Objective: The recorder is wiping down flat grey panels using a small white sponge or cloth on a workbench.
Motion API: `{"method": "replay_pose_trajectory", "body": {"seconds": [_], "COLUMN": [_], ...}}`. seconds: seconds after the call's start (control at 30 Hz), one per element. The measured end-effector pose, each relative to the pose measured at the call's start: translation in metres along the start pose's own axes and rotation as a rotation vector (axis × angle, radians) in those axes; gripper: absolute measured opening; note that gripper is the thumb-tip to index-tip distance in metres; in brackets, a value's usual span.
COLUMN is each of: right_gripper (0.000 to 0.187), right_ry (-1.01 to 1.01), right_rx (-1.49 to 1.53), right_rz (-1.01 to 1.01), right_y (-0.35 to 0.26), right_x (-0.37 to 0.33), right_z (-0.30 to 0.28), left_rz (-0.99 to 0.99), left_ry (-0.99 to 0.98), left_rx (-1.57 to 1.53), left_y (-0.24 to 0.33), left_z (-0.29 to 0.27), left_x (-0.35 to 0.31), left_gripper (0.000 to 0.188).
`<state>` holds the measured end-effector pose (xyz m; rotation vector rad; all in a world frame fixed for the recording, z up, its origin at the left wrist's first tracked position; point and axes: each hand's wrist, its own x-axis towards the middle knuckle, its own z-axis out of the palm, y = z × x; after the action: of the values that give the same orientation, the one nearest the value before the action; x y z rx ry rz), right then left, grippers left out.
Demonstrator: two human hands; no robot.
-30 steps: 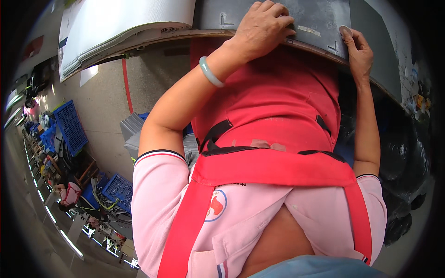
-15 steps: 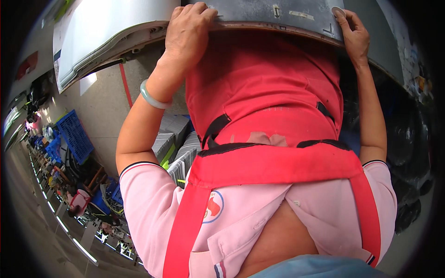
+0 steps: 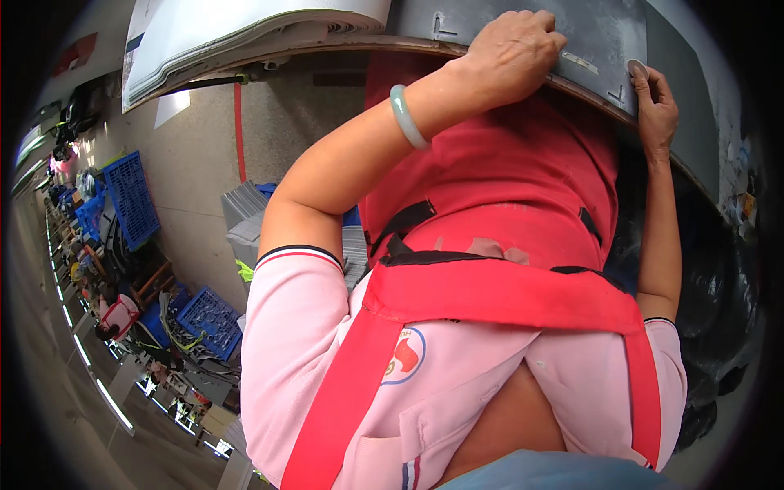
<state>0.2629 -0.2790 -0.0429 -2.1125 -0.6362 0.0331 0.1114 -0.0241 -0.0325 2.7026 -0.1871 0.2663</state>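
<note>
A dark grey flat board (image 3: 600, 33) lies on the worktable along the top of the view, with pale corner marks (image 3: 443, 28) and a light strip (image 3: 579, 62) on it. My left hand (image 3: 516, 59) is over the board's near edge beside the strip, its fingers curled and pressed together; what they hold, if anything, is hidden. Between the thumb and fingers of my right hand (image 3: 658, 114) is a thin round pale disc (image 3: 638, 70), at the board's right near corner.
A thick stack of large white sheets (image 3: 253, 33) lies at the table's left, its edges wavy. Striped grey bundles (image 3: 245, 212) stand on the floor to my left. Farther off are blue plastic crates (image 3: 131, 200) and a person (image 3: 120, 317). Black plastic bags (image 3: 694, 269) lie at right.
My left hand has moved right across the board, from beside the white stack to near the light strip, uncovering a corner mark. My right hand keeps the disc at the corner. The view has shifted.
</note>
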Motion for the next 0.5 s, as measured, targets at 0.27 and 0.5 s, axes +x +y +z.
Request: {"method": "replay_pose_trajectory", "body": {"seconds": [0.27, 0.5], "right_gripper": [0.023, 0.014], "right_ry": [-0.141, -0.301], "right_rx": [0.121, -0.144], "right_rz": [0.104, -0.121], "right_y": [-0.010, -0.047], "right_x": [-0.001, -0.021], "right_z": [-0.007, -0.028], "left_rz": [0.047, 0.004], "left_ry": [0.344, 0.274], "left_rx": [0.116, 0.153], "left_y": [-0.011, 0.005], "left_z": [0.032, 0.011], "left_x": [0.035, 0.034], "left_gripper": [0.005, 0.031]}}
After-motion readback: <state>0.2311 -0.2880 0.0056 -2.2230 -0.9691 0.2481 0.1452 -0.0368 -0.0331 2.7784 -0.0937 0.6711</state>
